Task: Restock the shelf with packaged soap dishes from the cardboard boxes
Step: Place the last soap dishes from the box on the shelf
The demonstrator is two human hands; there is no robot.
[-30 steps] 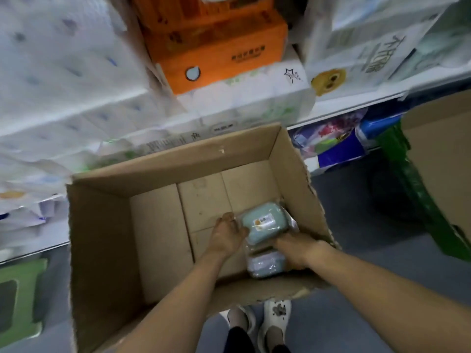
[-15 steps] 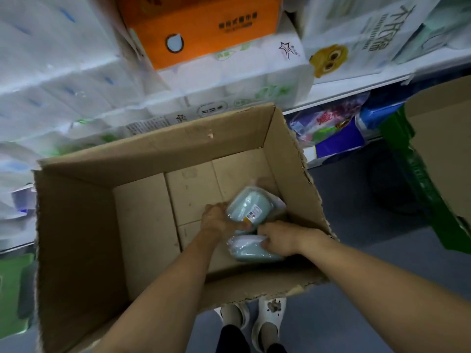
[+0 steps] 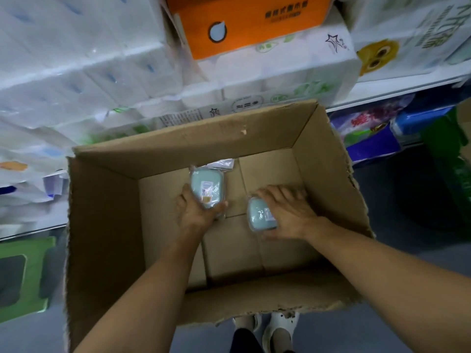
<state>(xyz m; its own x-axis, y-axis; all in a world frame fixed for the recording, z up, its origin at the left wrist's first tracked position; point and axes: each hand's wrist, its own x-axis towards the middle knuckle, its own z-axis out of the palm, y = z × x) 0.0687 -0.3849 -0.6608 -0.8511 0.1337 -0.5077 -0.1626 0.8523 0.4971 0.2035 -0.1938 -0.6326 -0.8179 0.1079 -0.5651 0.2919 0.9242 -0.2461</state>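
Inside the open brown cardboard box (image 3: 107, 225), your left hand (image 3: 196, 212) grips one plastic-wrapped pale green soap dish (image 3: 207, 189), your right hand (image 3: 293, 212) grasps another wrapped pale green dish (image 3: 260, 217) just beside it

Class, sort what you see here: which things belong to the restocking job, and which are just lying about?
Part of the job:
cardboard box
soap dish in the left hand
soap dish in the right hand
left hand
right hand

Just lying about:
orange tissue box
toilet paper packs
green stool
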